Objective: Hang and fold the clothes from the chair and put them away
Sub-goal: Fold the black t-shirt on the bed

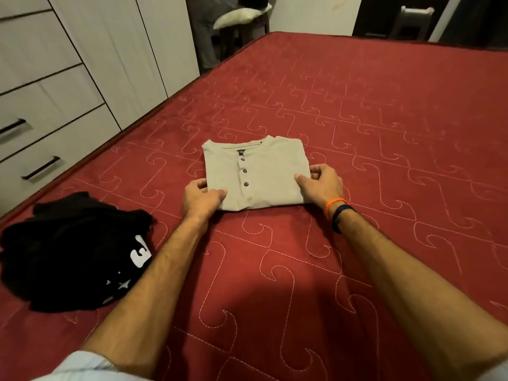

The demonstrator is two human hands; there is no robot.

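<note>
- Fingers [217, 194] of the left hand [202, 198] curl around the near-left corner of the folded beige shirt [264, 174], thumb lying on top of the fabric and the other fingers tucked at its left edge.
- Right hand [321, 185] grips the near-right corner of the same shirt, thumb resting on the top layer and the curled fingers wrapped around the right edge.
- Both hands hold the shirt at its near end, one at each side, with the forearms reaching in from the bottom of the view.
- Beige shirt lies flat on the red quilted mattress [357, 119], folded into a compact rectangle, collar at the far side and a placket with 3 dark buttons [244, 170] facing up along the middle.
- An orange band [334, 203] and a dark band [339, 215] sit side by side on the right wrist.
- Black garment [71, 251] with white print lies crumpled on the mattress near its left edge, well apart from the beige shirt and to the left of the left forearm.
- White wardrobe [82, 50] with drawers and dark handles stands along the left side of the mattress.
- Past the far end of the mattress a chair [242, 20] bears a pale cushion or cloth; which of the 2 cannot be told.
</note>
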